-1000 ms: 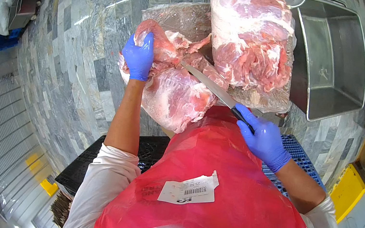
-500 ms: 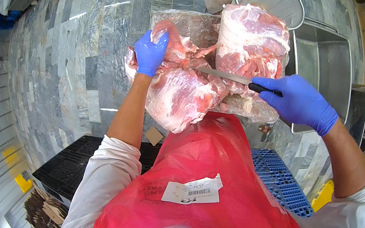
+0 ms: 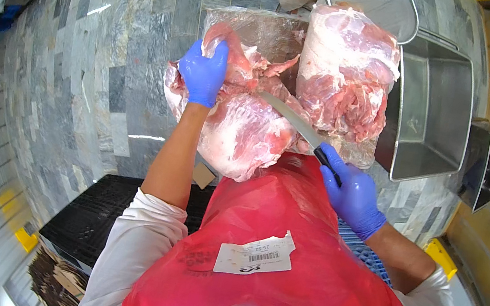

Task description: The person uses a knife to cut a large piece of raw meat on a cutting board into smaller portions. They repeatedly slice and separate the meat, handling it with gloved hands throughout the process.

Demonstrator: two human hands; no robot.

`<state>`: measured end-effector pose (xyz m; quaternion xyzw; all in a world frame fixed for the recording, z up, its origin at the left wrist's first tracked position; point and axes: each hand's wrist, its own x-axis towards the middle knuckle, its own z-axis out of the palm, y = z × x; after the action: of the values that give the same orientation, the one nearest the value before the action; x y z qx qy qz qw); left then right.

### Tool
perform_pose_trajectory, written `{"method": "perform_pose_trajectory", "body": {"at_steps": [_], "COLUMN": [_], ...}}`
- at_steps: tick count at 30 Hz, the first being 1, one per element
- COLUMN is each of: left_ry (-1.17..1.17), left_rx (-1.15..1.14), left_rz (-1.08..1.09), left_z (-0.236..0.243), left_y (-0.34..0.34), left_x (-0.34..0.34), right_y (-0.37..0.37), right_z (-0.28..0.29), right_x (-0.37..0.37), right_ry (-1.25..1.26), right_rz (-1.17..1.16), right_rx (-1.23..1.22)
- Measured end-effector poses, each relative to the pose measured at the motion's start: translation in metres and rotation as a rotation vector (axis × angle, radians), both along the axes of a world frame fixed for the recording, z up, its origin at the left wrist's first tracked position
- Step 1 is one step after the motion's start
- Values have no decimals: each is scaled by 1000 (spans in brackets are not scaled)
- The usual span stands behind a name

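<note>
My left hand (image 3: 203,75), in a blue glove, is closed on a raised flap of a large cut of raw meat (image 3: 242,133). In my right hand (image 3: 352,195), gloved the same, is the black handle of a knife (image 3: 293,119). Its long blade slants up and to the left, with the tip at the meat beside the lifted flap; whether the tip is inside the flesh I cannot tell. Another big piece of raw meat (image 3: 347,73) lies just to the right. Under both pieces is a plastic-wrapped block (image 3: 257,27).
At right stands a deep metal tub (image 3: 433,107), with a smaller metal container (image 3: 485,166) beyond it. A bin with a round rim (image 3: 415,26) is behind the meat. Low at left is a black pallet (image 3: 97,212); a blue pallet (image 3: 365,250) shows beside my red apron (image 3: 296,273).
My right hand has come down and nearer to me, so the knife now slants instead of lying nearly level. My left hand keeps its hold on the flap.
</note>
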<state>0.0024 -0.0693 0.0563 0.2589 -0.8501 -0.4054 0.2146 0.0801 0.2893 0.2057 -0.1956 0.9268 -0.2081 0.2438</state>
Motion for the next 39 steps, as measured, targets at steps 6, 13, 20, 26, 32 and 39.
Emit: {"method": "perform_pose_trajectory", "body": {"at_steps": [6,13,20,26,32,39], "left_ry": [15,-87,56,36,28,20], "left_rx": [31,-16,52,111,61,-19], "left_rz": [10,34,-88,-156,-232,-191], "left_z": [19,14,10,8,15,9], "left_y": [10,-1,-5,-4,0,-3], "left_x": [-3,4,7,0,-9,-6], "right_y": [7,-15,20,18,-23,-44], "right_z": [-24,-74,-18,50,62,47], "right_x": [27,60,-11,-125,-239,-204], "right_ry": [59,119,-222,-306,-376,-374], "right_rz": [-22,-230,-248,161,573,532], "right_rx": [34,-203,-268,65,58,153]}}
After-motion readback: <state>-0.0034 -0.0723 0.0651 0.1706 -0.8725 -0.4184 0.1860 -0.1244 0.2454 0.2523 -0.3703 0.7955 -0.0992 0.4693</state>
